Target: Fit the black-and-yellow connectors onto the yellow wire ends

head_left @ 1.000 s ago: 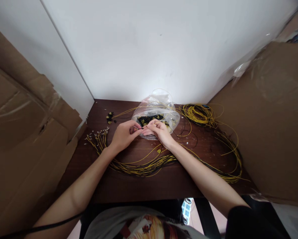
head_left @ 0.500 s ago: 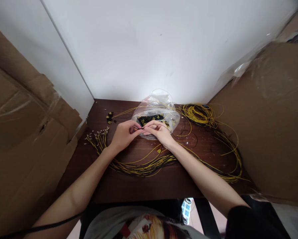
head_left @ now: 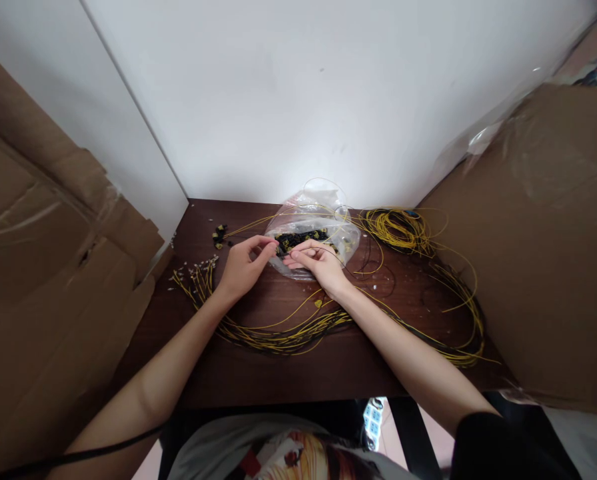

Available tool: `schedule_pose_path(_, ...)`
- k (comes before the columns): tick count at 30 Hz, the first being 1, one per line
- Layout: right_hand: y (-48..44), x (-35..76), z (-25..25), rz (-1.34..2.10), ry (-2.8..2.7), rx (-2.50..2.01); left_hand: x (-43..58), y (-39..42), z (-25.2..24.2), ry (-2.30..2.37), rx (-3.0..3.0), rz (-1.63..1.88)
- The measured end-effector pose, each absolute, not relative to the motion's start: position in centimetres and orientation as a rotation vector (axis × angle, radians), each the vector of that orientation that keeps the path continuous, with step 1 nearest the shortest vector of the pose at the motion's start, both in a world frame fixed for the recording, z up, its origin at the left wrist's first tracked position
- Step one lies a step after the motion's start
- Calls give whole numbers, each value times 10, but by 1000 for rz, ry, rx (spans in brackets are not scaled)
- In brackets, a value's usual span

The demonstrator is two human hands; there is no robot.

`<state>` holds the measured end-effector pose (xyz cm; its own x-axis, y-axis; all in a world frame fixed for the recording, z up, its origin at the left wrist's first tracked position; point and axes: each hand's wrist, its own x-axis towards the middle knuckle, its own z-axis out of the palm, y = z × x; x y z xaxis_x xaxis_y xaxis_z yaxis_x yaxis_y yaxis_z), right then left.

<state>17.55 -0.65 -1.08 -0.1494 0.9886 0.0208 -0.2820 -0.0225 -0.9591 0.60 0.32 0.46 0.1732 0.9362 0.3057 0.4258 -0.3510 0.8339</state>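
My left hand (head_left: 243, 267) hovers over the dark wooden table (head_left: 288, 373) with thumb and fingers slightly apart, its fingertips at the edge of a clear plastic bag (head_left: 316, 223). The bag holds several small black and yellow connectors (head_left: 301, 238). My right hand (head_left: 316, 261) is curled right beside it, fingers pinched on a thin wire by the bag's mouth. A long bundle of yellow and black wires (head_left: 283, 337) lies under both wrists.
A coil of yellow wire (head_left: 398, 229) sits at the back right, with more wire looping along the right edge (head_left: 466, 320). A few loose connectors (head_left: 220, 235) lie at the back left. Cardboard sheets (head_left: 43, 253) flank both sides; a white wall stands behind.
My two hands were pinched together on a wire in front of the bag. They have come apart: the left hand opened and lifted slightly toward the bag, the right stayed in place.
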Motion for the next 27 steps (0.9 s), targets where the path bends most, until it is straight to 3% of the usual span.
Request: schedule_pose_path(27,-4,178,-13,1448,-1072,-896,6,4,5,1248,1786,1137)
